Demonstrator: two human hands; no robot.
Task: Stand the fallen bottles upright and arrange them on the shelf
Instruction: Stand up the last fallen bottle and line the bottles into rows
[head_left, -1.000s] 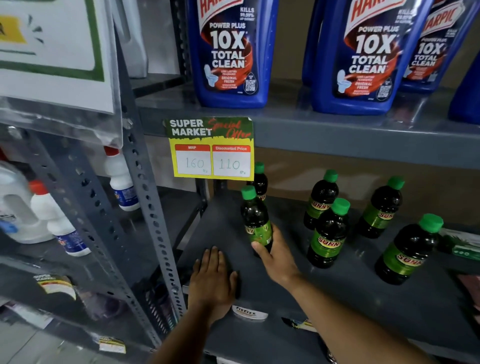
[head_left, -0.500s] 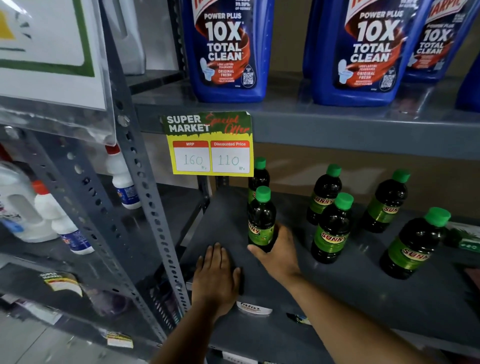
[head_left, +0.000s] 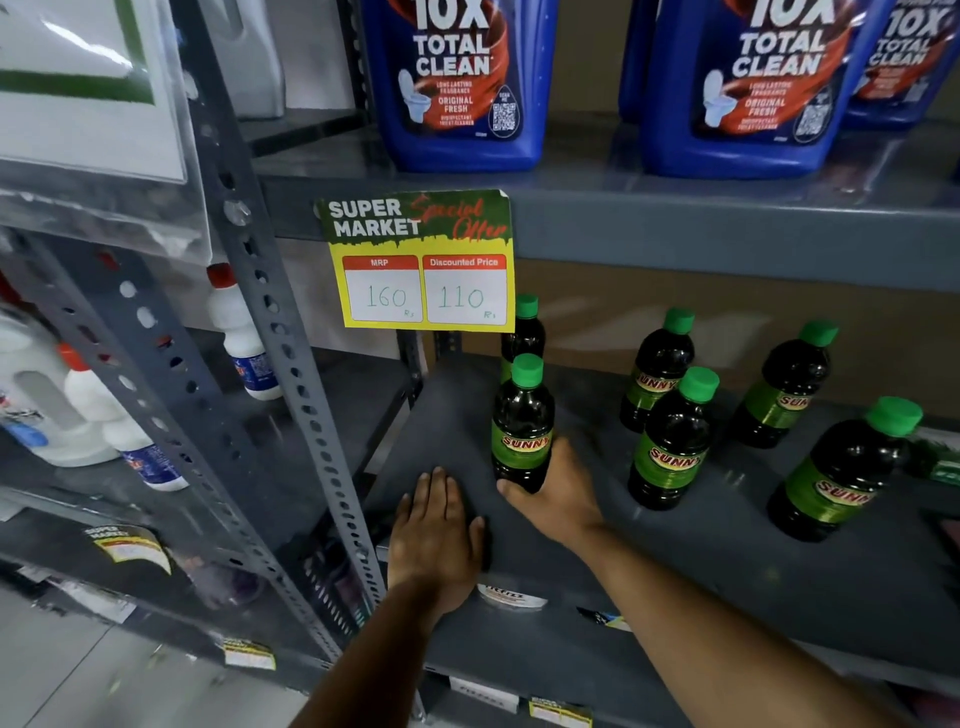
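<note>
Left hand (head_left: 435, 535) flat, fingers spread, palm down on the grey shelf (head_left: 727, 582) near its front-left edge. Right hand (head_left: 558, 493) grip wrapped round the base of an upright Sunny bottle (head_left: 522, 423), another bottle (head_left: 524, 332) just behind. Four more bottles (head_left: 672, 441) stand upright to the right.

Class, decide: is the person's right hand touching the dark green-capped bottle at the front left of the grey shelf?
Touching. The head view shows the right hand wrapped around the base of the dark green-capped bottle, thumb against its lower front.
</note>
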